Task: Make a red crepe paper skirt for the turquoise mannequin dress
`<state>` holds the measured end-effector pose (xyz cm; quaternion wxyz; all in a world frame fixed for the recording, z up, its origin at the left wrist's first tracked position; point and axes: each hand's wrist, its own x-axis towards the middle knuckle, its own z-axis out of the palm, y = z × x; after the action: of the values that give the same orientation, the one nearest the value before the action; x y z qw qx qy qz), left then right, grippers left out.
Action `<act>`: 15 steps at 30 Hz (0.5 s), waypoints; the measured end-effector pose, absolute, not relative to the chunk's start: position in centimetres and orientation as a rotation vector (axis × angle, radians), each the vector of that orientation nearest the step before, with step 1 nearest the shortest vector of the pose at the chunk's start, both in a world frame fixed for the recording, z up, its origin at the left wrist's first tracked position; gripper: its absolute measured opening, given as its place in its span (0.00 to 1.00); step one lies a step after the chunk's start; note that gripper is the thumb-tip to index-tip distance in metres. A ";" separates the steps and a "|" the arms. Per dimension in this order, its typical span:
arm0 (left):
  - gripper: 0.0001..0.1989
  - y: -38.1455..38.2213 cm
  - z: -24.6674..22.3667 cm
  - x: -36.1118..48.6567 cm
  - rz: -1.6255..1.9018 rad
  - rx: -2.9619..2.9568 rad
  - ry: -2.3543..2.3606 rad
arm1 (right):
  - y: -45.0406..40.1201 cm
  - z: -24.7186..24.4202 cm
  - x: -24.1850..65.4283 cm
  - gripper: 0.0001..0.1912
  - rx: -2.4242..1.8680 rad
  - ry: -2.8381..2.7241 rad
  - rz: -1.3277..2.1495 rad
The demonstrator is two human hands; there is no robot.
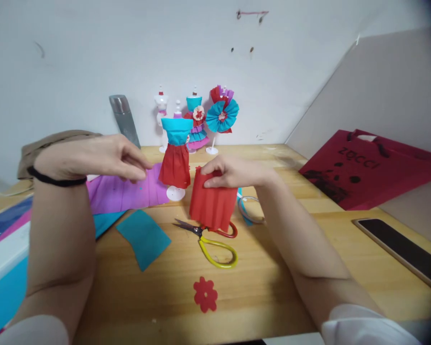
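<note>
My right hand (228,171) is closed on a piece of red crepe paper (213,203), pinched at its upper edge between thumb and fingers. The paper hangs over the scissors (201,231), hiding part of their red handle. My left hand (107,155) hovers by the folded purple crepe paper (129,194); its fingers are loosely bent and nothing shows in them. Between my hands stands a small dress form (175,165) in a teal top and red skirt. A teal paper piece (143,238) and a red paper flower (205,294) lie on the tabletop nearer me.
Several dressed forms (194,103) stand by the wall, one bearing a teal rosette (222,116). A grey bottle (124,117) leans at back left. To the right are a ring-shaped roll (250,209), a red paper bag (359,167) and a phone (402,249). Blue paper (7,297) lies left.
</note>
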<state>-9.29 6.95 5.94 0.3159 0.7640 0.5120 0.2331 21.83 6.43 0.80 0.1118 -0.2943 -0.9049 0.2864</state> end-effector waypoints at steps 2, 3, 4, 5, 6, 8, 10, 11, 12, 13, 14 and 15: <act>0.12 5.4 5.8 -6.8 0.204 2.231 1.204 | 5.5 0.6 20.3 0.10 -0.751 -2.638 0.779; 0.10 4.8 5.6 -5.6 0.088 2.325 1.129 | 5.1 0.5 19.6 0.11 -0.713 -2.608 0.739; 0.07 4.3 5.5 -4.7 0.021 2.408 1.071 | 4.7 0.3 19.0 0.11 -0.681 -2.569 0.704; 0.06 3.9 5.4 -4.0 -0.042 2.474 1.014 | 4.4 0.2 18.5 0.12 -0.647 -2.522 0.672; 0.09 3.8 5.4 -3.6 -0.110 2.508 0.969 | 4.2 0.0 18.2 0.12 -0.612 -2.477 0.649; 0.16 3.9 5.5 -3.7 -0.174 2.509 0.883 | 3.7 -0.1 17.8 0.11 -0.546 -2.409 0.631; 0.16 4.3 5.7 -4.3 -0.176 2.485 0.864 | 3.4 -0.3 17.6 0.08 -0.510 -2.355 0.627; 0.15 4.5 5.8 -4.6 -0.176 2.479 0.876 | 3.3 -0.4 17.4 0.08 -0.505 -2.323 0.623; 0.14 4.7 5.8 -4.7 -0.170 2.481 0.894 | 3.2 -0.5 17.3 0.08 -0.507 -2.292 0.617; 0.13 4.8 5.8 -4.8 -0.164 2.489 0.908 | 3.2 -0.7 17.1 0.08 -0.509 -2.266 0.608; 0.13 5.0 5.7 -4.7 -0.154 2.500 0.914 | 3.1 -0.8 16.9 0.08 -0.510 -2.250 0.601; 0.14 5.1 5.5 -4.6 -0.139 2.509 0.910 | 3.1 -1.0 16.7 0.08 -0.506 -2.245 0.595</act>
<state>-4.59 5.09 5.48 0.2325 0.9130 0.3314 -0.0507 16.65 3.08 -1.00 0.3732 -0.1976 -0.8763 0.2321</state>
